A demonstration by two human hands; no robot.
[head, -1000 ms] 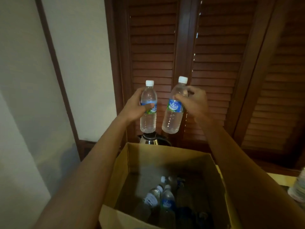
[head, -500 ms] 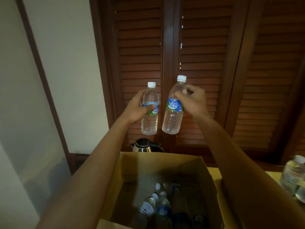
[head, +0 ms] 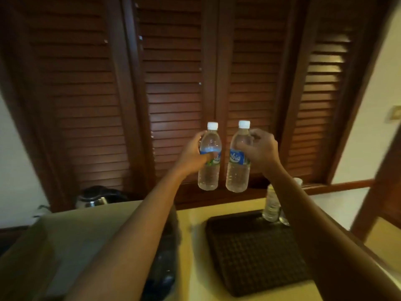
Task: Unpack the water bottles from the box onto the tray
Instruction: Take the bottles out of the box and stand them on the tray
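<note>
My left hand (head: pixel 192 156) grips a clear water bottle (head: pixel 208 170) with a white cap and a blue label, held upright in the air. My right hand (head: pixel 261 149) grips a second such bottle (head: pixel 237 172) right beside it, also upright. Both hang above the far edge of the table, left of the dark woven tray's far end (head: pixel 249 253). One bottle (head: pixel 270 205) stands at the tray's far right corner, partly hidden by my right forearm. The cardboard box (head: pixel 65 240) sits at the lower left; my left arm covers most of its opening.
The tray rests on a yellowish table (head: pixel 195 268). A steel kettle (head: pixel 93 198) stands behind the box at the left. Dark louvred wooden doors (head: pixel 173 83) fill the background. A wall switch (head: pixel 396 112) is at the far right.
The view has swung to the right: the box has slid to the lower left and the tray has come into sight. Both hands carried their bottles rightward with it, still upright and side by side.
</note>
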